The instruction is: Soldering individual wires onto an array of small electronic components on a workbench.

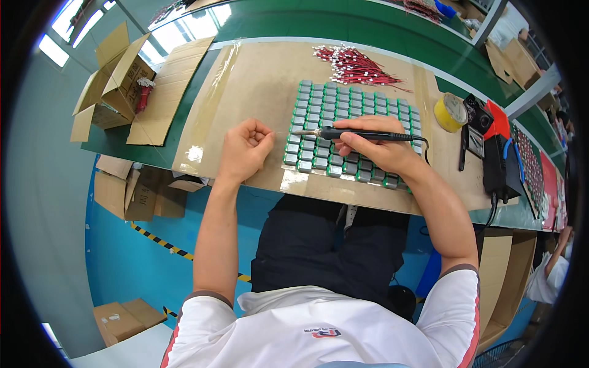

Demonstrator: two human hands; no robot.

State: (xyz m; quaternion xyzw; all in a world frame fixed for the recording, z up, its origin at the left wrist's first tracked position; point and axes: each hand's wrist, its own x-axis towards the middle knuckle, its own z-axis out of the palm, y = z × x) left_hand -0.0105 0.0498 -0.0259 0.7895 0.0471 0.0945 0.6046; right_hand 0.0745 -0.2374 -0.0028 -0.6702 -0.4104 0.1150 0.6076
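Observation:
My right hand grips a black soldering iron, its metal tip pointing left over the grid of small battery packs. The packs are grey with green edges and stand in close rows on the cardboard-covered bench. Just left of the grid, my left hand is closed in a pinch. A thin pale strand, probably solder wire, runs from its fingers toward the iron's tip. Whether tip and strand touch a pack is too small to tell.
Red wire leads with white connectors lie piled behind the grid. To the right are a yellow tape roll and a black power unit with a cord. An opened cardboard box stands at the far left.

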